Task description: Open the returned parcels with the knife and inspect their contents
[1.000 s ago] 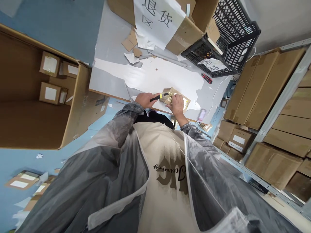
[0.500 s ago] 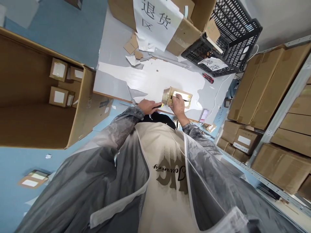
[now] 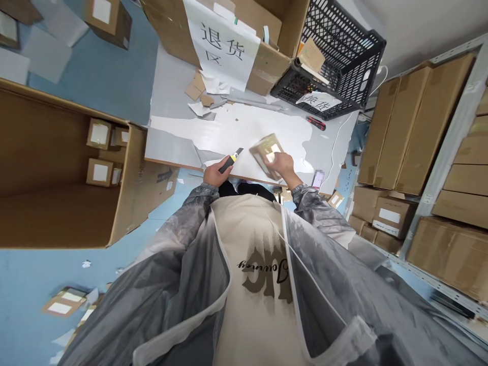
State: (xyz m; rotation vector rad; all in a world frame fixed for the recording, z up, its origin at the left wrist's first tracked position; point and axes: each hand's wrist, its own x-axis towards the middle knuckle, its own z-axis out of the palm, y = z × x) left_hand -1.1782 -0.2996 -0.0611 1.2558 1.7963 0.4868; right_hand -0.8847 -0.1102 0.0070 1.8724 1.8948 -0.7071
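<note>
My left hand point(image 3: 215, 174) is closed around the black and yellow handle of a utility knife point(image 3: 230, 161); its dark blade points up and right, apart from the box. A small taped cardboard box point(image 3: 263, 152) with a white label lies tilted over the near part of the table, blurred by motion. My right hand point(image 3: 281, 164) grips its right side, fingers over the label. Under both hands is a table point(image 3: 171, 147) with a worn white and grey top.
A large open carton point(image 3: 135, 168) with small boxes stands left. At the back are a paper-signed carton point(image 3: 267, 68) and a black crate point(image 3: 343, 51). A red utility knife point(image 3: 315, 122) and a phone point(image 3: 317, 179) lie at right, near shelves of boxes point(image 3: 430, 122).
The knife has moved left, away from the box, and its blade now points upward. My right hand has turned the box and shifted its grip to the right side. The whole view has shifted slightly.
</note>
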